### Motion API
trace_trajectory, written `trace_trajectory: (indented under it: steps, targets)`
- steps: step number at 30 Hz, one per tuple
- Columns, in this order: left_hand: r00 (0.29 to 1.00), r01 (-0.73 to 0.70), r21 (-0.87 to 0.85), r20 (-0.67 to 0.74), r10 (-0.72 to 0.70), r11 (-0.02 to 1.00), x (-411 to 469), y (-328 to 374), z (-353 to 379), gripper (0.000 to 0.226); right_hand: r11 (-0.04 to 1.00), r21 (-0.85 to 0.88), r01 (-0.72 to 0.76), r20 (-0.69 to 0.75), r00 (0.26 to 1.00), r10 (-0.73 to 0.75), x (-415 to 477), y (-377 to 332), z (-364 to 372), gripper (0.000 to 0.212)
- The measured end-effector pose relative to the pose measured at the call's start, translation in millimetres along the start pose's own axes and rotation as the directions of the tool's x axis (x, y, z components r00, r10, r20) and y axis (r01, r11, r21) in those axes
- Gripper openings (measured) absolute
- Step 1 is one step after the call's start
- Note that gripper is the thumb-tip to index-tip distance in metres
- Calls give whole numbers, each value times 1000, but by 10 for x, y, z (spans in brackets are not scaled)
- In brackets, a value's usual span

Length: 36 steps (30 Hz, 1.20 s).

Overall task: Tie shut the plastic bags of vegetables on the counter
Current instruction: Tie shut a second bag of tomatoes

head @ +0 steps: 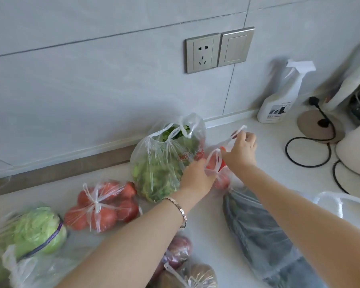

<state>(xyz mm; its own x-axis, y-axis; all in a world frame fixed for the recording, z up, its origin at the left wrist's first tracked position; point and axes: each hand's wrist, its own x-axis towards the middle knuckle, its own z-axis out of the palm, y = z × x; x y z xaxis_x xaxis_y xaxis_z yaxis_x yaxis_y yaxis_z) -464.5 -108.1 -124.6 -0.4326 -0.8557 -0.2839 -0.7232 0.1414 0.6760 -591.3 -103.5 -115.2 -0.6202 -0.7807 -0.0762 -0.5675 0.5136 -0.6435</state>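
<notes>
A small clear bag of red vegetables [222, 179] lies on the white counter [212, 225] between my hands. My left hand [197, 177] pinches one handle loop of it. My right hand [240, 149] pulls the other handle up and to the right. Just left of that stands an open bag of leafy greens [160, 167] with loose handles. A knotted bag of tomatoes [104, 206] lies further left, and a bag with a cabbage [35, 229] sits at the far left. A bag of dark long vegetables [264, 235] lies under my right forearm.
Bags of red onions [179, 250] and brownish produce [197, 275] lie at the front edge. A white spray bottle [279, 100], a round kettle base [318, 125] with a black cord [306, 159] and a white appliance [355, 150] stand at the right. A wall socket [203, 53] is above.
</notes>
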Motion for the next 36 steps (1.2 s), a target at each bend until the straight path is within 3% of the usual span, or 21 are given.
trace_trajectory:
  steps: [3,5,8,9,12,18,23,26,31,36]
  targets:
    - [998,40,-213,-47,-51,976,37,89,-46,37,957,284,-50,-14,998,56,64,33,-28,43]
    - [985,39,-254,-155,-81,966,34,103,-135,34,874,470,-126,-23,988,155,75,19,-87,43]
    - [937,16,-184,-341,-79,983,5,24,-288,27,894,395,-213,44,976,213,97,-51,-238,29]
    - [921,13,-221,-377,-98,975,-18,-1,-324,24,907,349,-236,101,972,214,99,-102,-297,21]
    - [895,17,-418,-399,-201,908,-201,38,-428,19,906,363,-218,163,972,169,-19,-336,-483,27]
    - [918,-45,-674,-318,-234,738,-627,107,-560,28,912,410,29,-7,1000,-29,-588,-616,-716,31]
    - [961,-143,-793,-254,-108,592,-919,158,-819,25,823,558,102,18,991,-135,-1062,-718,-953,26]
    - [975,-170,-747,-220,2,643,-1016,170,-957,23,766,636,92,41,987,-153,-1243,-726,-1007,30]
    - [995,-76,-686,-9,96,724,-1189,143,-954,24,807,587,65,44,993,-112,-1456,-603,-946,37]
    - [976,11,-609,181,125,793,-1348,61,-745,33,770,633,-76,252,961,-113,-1755,-387,-880,26]
